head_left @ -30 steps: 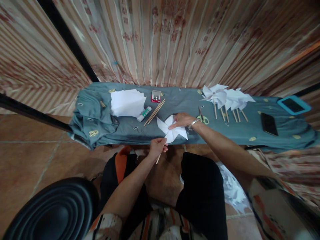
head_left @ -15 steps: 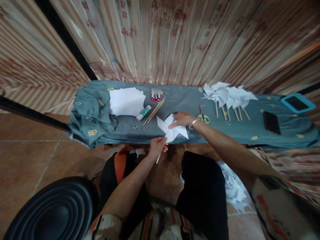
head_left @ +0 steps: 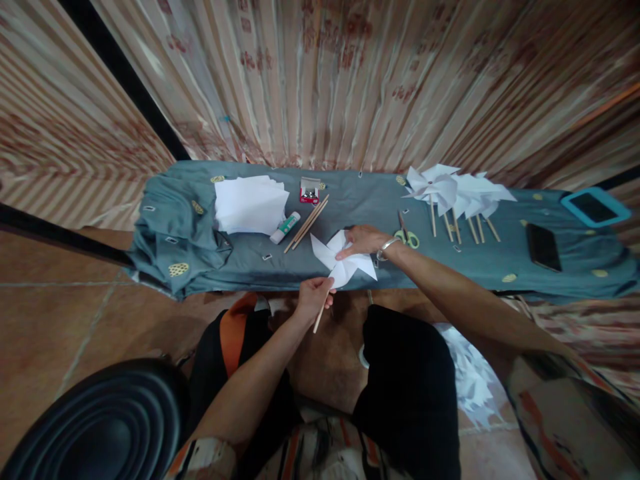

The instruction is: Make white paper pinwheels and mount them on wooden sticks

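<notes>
A white paper pinwheel (head_left: 345, 268) is held over the front edge of the cloth-covered table, its blades spread. My left hand (head_left: 315, 297) is closed around a thin wooden stick (head_left: 319, 320), whose lower end pokes out below the fingers; the upper part is hidden behind the paper. With thumb and fingers, my right hand (head_left: 365, 241) pinches the pinwheel near its middle. What lies under the fingertips there is hidden. Green-handled scissors (head_left: 407, 238) lie just beyond my right wrist.
On the grey-green cloth (head_left: 250, 270) lie a paper stack (head_left: 250, 205), a glue stick (head_left: 285, 228), loose wooden sticks (head_left: 306, 225) and a small red box (head_left: 309, 191). Finished pinwheels (head_left: 450, 190), a phone (head_left: 543, 247) and a blue-framed device (head_left: 596, 205) are at right. A black stool (head_left: 105, 427) stands lower left.
Both hands keep their hold on the pinwheel and stick, which have barely moved. The view has shifted slightly.
</notes>
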Action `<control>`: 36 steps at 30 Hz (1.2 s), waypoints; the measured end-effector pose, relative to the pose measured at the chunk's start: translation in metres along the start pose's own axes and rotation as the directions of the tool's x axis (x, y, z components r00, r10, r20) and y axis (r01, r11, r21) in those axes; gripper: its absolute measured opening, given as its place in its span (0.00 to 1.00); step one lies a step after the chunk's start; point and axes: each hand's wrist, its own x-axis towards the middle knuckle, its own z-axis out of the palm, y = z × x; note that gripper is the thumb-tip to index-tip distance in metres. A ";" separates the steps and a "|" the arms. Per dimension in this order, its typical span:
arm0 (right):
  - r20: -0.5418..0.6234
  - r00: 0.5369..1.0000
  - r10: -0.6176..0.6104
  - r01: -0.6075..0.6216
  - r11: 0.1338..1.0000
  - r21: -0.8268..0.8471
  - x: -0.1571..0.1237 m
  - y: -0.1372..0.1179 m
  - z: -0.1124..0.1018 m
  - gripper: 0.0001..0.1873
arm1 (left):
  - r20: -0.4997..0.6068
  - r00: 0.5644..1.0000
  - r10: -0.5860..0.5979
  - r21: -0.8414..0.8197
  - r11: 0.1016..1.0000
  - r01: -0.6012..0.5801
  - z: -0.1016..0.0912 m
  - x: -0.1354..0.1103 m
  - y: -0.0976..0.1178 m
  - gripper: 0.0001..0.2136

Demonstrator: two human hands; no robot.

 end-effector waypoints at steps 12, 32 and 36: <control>0.008 1.000 0.012 -0.012 1.000 -0.024 -0.003 -0.002 -0.002 0.31 | 0.006 1.000 -0.012 0.004 1.000 0.011 -0.001 0.001 0.002 0.11; 0.048 0.999 0.021 -0.020 1.000 -0.017 0.001 0.000 -0.002 0.33 | 0.262 0.964 -0.049 -0.146 0.985 0.090 -0.012 -0.036 -0.008 0.26; 0.061 0.998 0.014 -0.013 1.000 -0.017 0.003 0.001 -0.002 0.35 | 0.256 0.964 -0.070 -0.171 0.978 0.117 -0.009 -0.038 -0.007 0.23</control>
